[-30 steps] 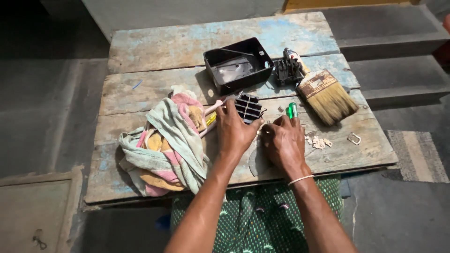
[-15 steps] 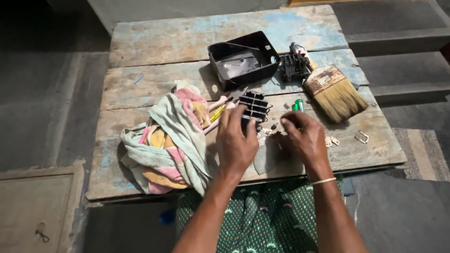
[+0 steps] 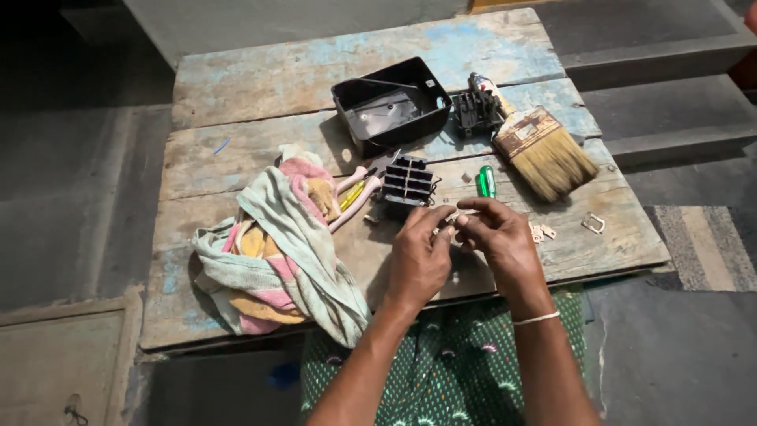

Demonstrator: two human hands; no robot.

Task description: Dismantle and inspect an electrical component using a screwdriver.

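My left hand (image 3: 418,256) and my right hand (image 3: 498,237) meet over the middle of a worn wooden table (image 3: 260,87). Their fingertips pinch a small pale metal part (image 3: 452,218) between them. Just beyond the hands stands a black ribbed plastic block (image 3: 407,183). A green-handled tool (image 3: 486,181) lies to its right. Pink-handled pliers and a yellow-handled tool (image 3: 354,192) lie left of the block, partly under the cloth.
A crumpled pastel cloth (image 3: 272,248) covers the table's left front. A black plastic box (image 3: 392,106) and a second black part (image 3: 475,113) sit further back. A wide paintbrush (image 3: 544,150) lies at the right. Small metal bits (image 3: 593,223) are scattered near the right edge.
Both hands have lifted from the tabletop and come together. They now hold the small part between their fingertips, closer to me than the black block.
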